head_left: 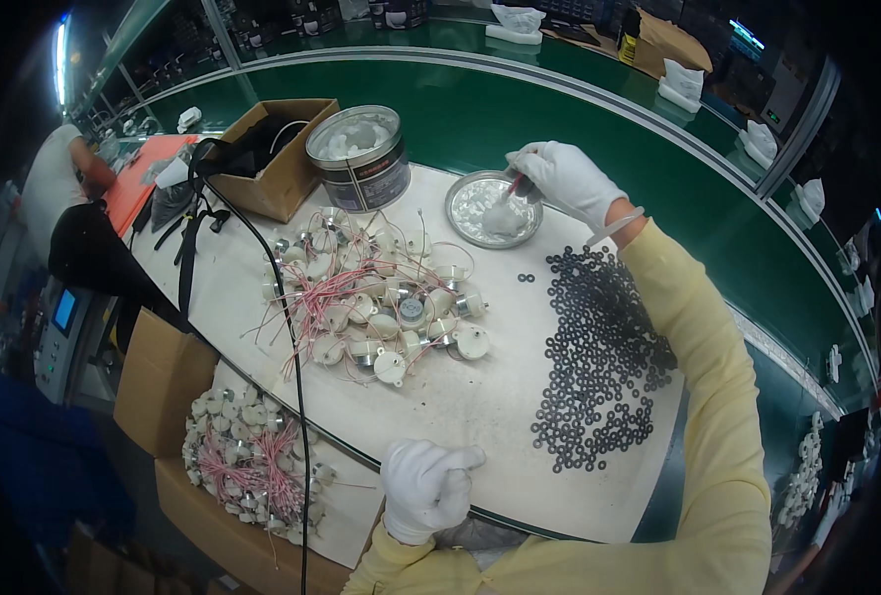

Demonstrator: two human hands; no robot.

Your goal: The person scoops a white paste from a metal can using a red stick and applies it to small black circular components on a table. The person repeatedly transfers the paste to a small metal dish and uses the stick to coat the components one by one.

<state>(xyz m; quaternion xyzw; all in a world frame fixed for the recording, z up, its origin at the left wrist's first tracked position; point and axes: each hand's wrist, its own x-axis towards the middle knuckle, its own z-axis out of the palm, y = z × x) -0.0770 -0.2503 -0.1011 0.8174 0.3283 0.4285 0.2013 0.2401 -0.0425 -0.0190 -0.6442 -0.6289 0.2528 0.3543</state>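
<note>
A white-covered bench [480, 397] is strewn with wired motors [381, 297], black washers [599, 357], a tin [358, 159], a dish [493, 208] and a carton [272, 159].

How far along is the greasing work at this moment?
Done: cannot tell; no motor shows as finished. In hand: the right hand dips a small brush into white grease in the round metal dish; the left hand is closed near the table edge, contents hidden. Left: the pile of small wired motors and the spread of black washers.
</note>
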